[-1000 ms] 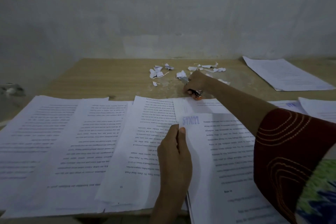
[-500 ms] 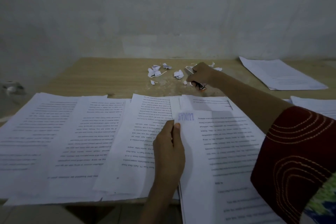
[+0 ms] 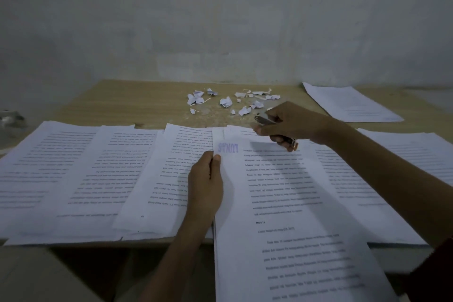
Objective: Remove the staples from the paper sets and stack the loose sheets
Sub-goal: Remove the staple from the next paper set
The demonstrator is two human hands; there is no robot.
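A printed paper set [image 3: 289,203] with a blue stamp near its top left corner lies in front of me and hangs over the table's near edge. My left hand [image 3: 207,179] pinches its left edge just below the stamp. My right hand [image 3: 291,125] hovers over the set's top edge, shut on a metal staple remover [image 3: 266,120] with an orange end. Loose printed sheets [image 3: 81,174] lie spread in overlapping rows to the left.
Torn paper scraps [image 3: 228,102] are scattered on the wooden table [image 3: 127,103] beyond the sheets. Another paper stack [image 3: 348,105] lies at the far right, and more sheets [image 3: 414,152] at the right edge. A grey wall stands behind the table.
My right hand has drawn back from the scraps toward me with the staple remover and now sits over the set's top edge. The left hand keeps its pinch on the set.
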